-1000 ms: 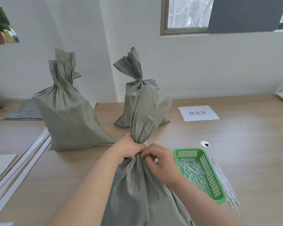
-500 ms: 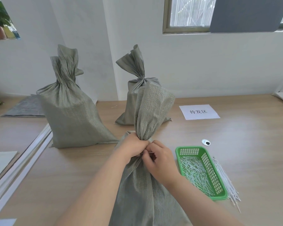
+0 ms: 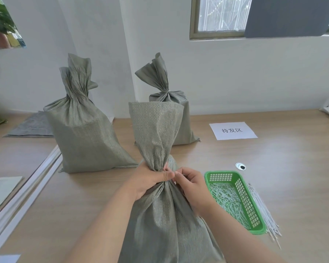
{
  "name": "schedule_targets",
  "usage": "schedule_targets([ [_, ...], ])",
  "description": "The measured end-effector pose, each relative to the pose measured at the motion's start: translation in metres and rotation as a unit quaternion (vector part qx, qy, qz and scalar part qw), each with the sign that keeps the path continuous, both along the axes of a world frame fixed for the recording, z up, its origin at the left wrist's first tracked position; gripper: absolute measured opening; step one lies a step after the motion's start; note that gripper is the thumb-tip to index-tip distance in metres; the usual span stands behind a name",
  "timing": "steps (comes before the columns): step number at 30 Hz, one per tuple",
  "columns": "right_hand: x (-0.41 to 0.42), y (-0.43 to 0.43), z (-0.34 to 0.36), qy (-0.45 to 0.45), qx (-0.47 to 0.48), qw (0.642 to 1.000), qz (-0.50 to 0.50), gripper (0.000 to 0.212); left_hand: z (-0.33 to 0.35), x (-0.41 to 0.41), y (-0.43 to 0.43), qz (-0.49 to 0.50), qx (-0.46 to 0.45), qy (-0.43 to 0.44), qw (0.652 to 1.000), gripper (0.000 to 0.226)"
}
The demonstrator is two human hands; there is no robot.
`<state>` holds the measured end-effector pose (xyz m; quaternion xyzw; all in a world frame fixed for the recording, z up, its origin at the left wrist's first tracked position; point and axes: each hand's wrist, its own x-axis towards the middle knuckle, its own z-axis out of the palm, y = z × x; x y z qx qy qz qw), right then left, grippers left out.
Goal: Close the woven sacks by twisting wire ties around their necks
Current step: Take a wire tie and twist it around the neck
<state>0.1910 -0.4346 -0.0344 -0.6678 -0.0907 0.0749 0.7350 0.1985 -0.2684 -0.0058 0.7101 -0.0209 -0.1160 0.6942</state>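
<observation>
A grey-green woven sack stands right in front of me, its gathered top flaring upward. My left hand grips the bunched neck from the left. My right hand sits against the neck's right side, fingers curled and pinching at the neck; the wire tie itself is hidden between the fingers. Two more sacks stand behind: one at the left with a twisted neck and one at the back with a cinched neck.
A green plastic basket of white wire ties lies to the right of my hands, with more loose ties beside it. A white paper label, a small round disc, flat papers and white strips at the left rest on the wooden table.
The view has shifted slightly. My right hand's fingers have worked at the neck, turning a little, while my left hand keeps its grip on the sack's neck.
</observation>
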Motion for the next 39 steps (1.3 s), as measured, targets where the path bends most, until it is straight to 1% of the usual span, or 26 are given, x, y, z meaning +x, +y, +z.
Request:
schedule_targets([
  [3,0.003,-0.002,0.003,0.036,0.027,0.999,0.027,0.025,0.001,-0.002,0.001,-0.006,0.015,-0.005,1.000,0.034],
  [7,0.007,-0.009,0.002,0.064,0.069,0.995,0.042,0.024,0.005,-0.002,0.000,-0.029,0.024,-0.020,0.999,0.028],
  [11,0.009,-0.017,-0.004,0.097,0.169,0.979,0.065,0.005,0.002,-0.002,0.001,-0.024,0.002,-0.013,1.000,0.027],
  [12,0.010,-0.018,-0.006,0.101,0.184,0.975,0.067,0.006,0.003,-0.002,0.001,-0.020,-0.001,-0.005,1.000,0.022],
  [14,0.012,-0.019,-0.009,0.108,0.186,0.974,0.067,0.019,0.006,-0.003,0.001,-0.014,0.000,0.016,1.000,0.014],
  [15,0.013,-0.019,-0.010,0.108,0.185,0.974,0.069,0.020,0.007,-0.002,0.000,-0.008,0.006,0.025,1.000,0.012],
  [18,0.012,-0.019,-0.010,0.105,0.185,0.974,0.073,0.018,0.006,0.000,0.000,0.018,0.021,0.045,0.999,0.012],
  [22,0.011,-0.018,-0.010,0.095,0.186,0.975,0.070,0.017,0.005,0.000,-0.002,0.032,0.033,0.044,0.998,0.007],
  [24,0.010,-0.015,-0.008,0.093,0.188,0.976,0.066,0.019,0.007,-0.001,-0.004,0.031,0.032,0.038,0.998,0.013],
  [27,0.009,-0.011,-0.005,0.086,0.186,0.977,0.064,0.025,0.009,-0.003,-0.004,0.023,0.027,0.026,0.999,0.042],
  [28,0.010,-0.011,-0.005,0.085,0.185,0.977,0.064,0.026,0.010,-0.005,-0.004,0.020,0.022,0.023,0.999,0.047],
  [29,0.010,-0.010,-0.005,0.084,0.185,0.977,0.064,0.026,0.010,-0.006,-0.003,0.020,0.015,0.022,0.999,0.048],
  [33,0.009,-0.008,-0.006,0.079,0.191,0.977,0.061,0.023,0.009,-0.007,-0.002,0.022,0.004,0.021,1.000,0.042],
  [37,0.010,-0.007,-0.008,0.088,0.195,0.975,0.050,0.022,0.010,-0.007,-0.003,0.019,0.005,0.018,1.000,0.005],
  [39,0.010,-0.007,-0.007,0.086,0.192,0.977,0.046,0.020,0.010,-0.006,-0.004,0.011,-0.003,0.009,1.000,0.008],
])
